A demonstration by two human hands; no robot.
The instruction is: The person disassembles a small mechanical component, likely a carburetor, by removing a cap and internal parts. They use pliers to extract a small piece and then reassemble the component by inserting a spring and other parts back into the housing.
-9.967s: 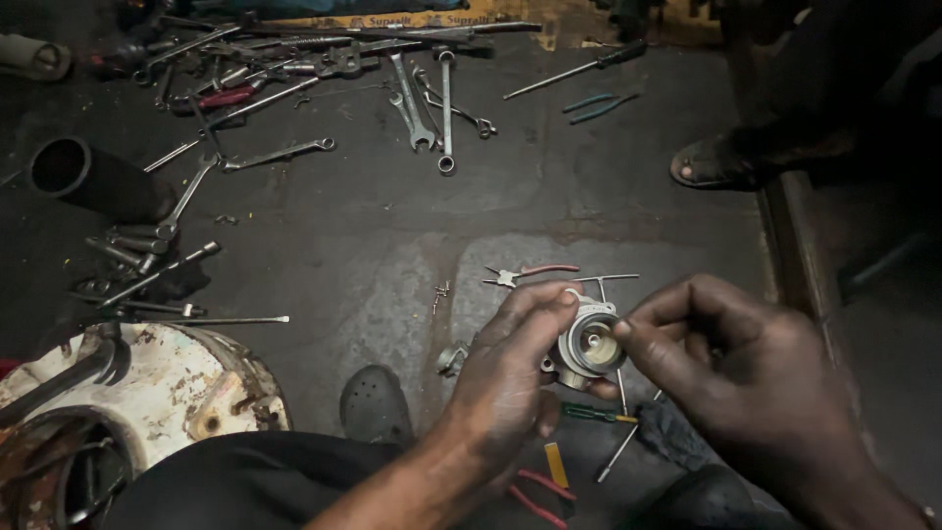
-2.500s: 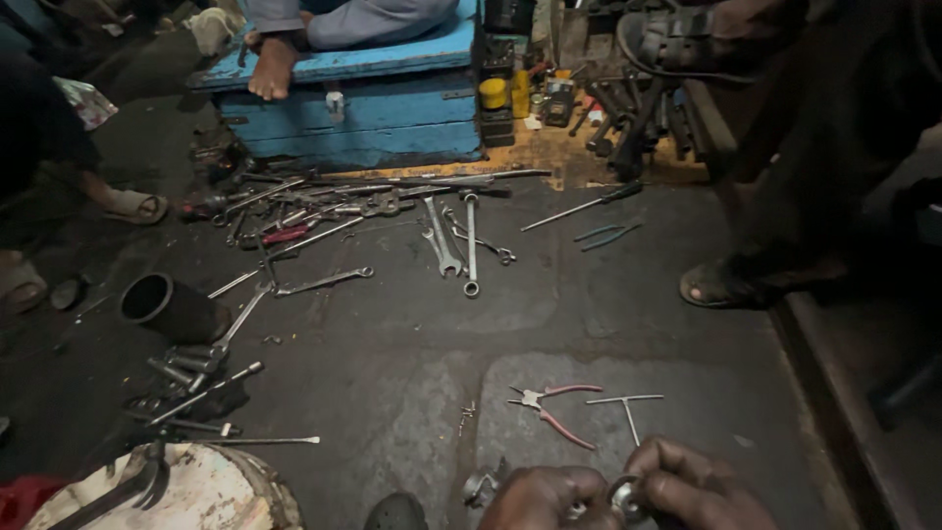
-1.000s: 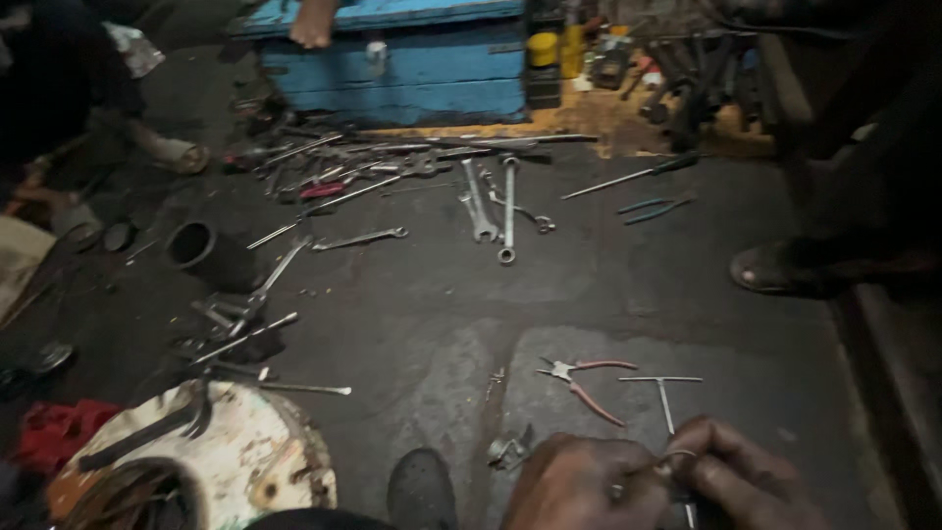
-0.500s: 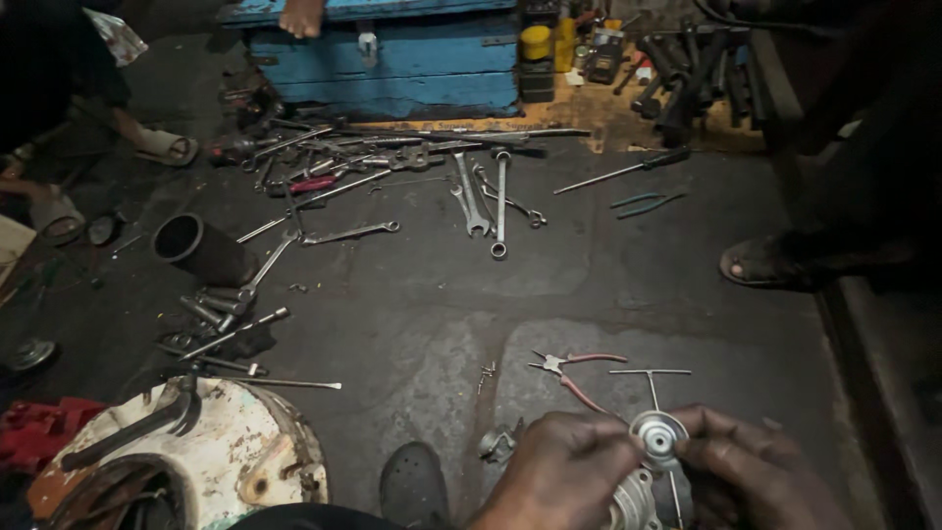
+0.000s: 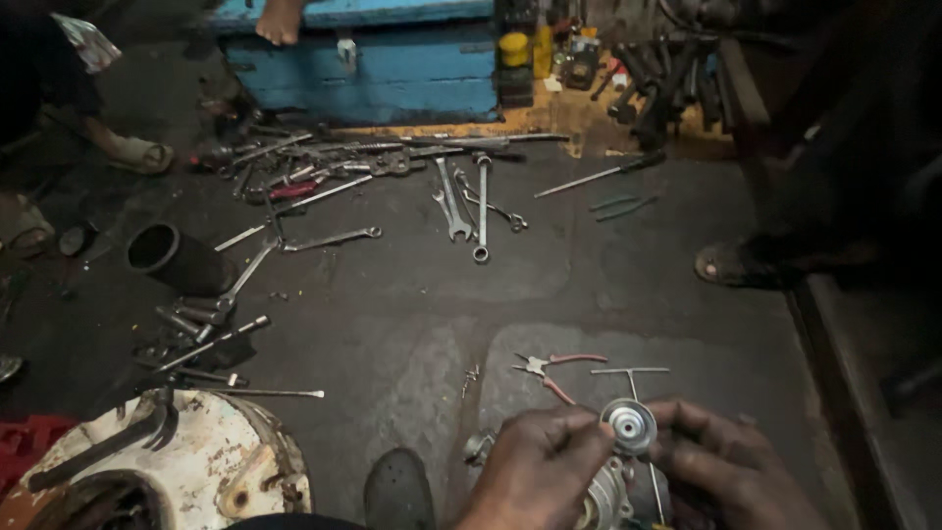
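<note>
Two hands, yours, meet at the near edge of the floor (image 5: 608, 265): your left hand (image 5: 535, 466) and right hand (image 5: 721, 461) both close their fingers on a round metal part (image 5: 628, 424), held above a grey metal body (image 5: 606, 496). Just beyond lie red-handled pliers (image 5: 549, 368) and a thin T-bar (image 5: 633, 373). Wrenches (image 5: 461, 201) lie spread near the blue box (image 5: 383, 74) at the far edge.
</note>
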